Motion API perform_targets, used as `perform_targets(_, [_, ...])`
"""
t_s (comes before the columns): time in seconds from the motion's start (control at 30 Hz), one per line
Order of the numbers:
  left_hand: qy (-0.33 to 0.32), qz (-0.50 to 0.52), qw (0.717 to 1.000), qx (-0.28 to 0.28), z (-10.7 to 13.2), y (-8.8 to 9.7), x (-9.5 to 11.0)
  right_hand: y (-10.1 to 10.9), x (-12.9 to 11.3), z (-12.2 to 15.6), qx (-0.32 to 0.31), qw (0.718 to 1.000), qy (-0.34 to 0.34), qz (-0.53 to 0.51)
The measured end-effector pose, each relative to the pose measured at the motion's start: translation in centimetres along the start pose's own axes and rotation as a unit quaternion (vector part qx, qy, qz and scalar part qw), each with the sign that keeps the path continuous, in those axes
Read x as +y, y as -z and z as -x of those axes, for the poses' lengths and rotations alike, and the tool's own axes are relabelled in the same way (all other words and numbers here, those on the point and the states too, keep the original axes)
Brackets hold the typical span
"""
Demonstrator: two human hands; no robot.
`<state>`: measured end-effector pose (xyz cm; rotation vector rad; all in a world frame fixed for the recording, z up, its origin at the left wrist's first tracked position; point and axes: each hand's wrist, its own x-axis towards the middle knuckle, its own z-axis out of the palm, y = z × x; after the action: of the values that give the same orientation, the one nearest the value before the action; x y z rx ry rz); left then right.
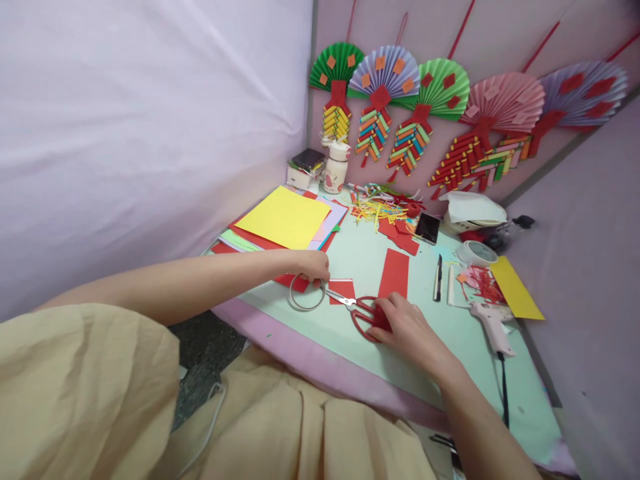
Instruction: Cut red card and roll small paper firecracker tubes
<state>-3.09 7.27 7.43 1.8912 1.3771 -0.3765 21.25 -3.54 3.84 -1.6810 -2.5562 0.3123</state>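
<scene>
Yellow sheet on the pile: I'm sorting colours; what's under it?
Red paper, lilac paper and pale green paper stick out beneath the yellow sheet; whatever it fully covers cannot be seen.

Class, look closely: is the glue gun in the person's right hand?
No, the glue gun lies on the table, apart from the right hand, which is on the handles of the scissors.

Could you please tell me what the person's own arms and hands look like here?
The left hand and right hand wear no gloves, and both forearms are bare. A loose, wide, creased beige sleeve covers the upper left arm; no right sleeve is in view.
</scene>
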Motion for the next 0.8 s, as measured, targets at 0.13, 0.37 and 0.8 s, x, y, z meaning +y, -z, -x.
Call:
perform_targets(0.13, [-0.001, 0.004, 1.0, 0.0, -0.2, -0.1, -0.1, 0.1, -1.1, 0.1, -0.005, 0.998, -0.03, 0.05])
perform_targets(0.37, [0.005, 0.0, 1.0, 0.005, 0.1, 0.0, 0.1, 0.0, -2.2, -0.9, -0.013, 0.999, 0.019, 0.027])
perform_targets(0.8, [-0.013, 0.002, 1.0, -0.002, -0.4, 0.0, -0.7, 0.2, -0.3, 1.1, 0.042, 0.999, -0.019, 0.014])
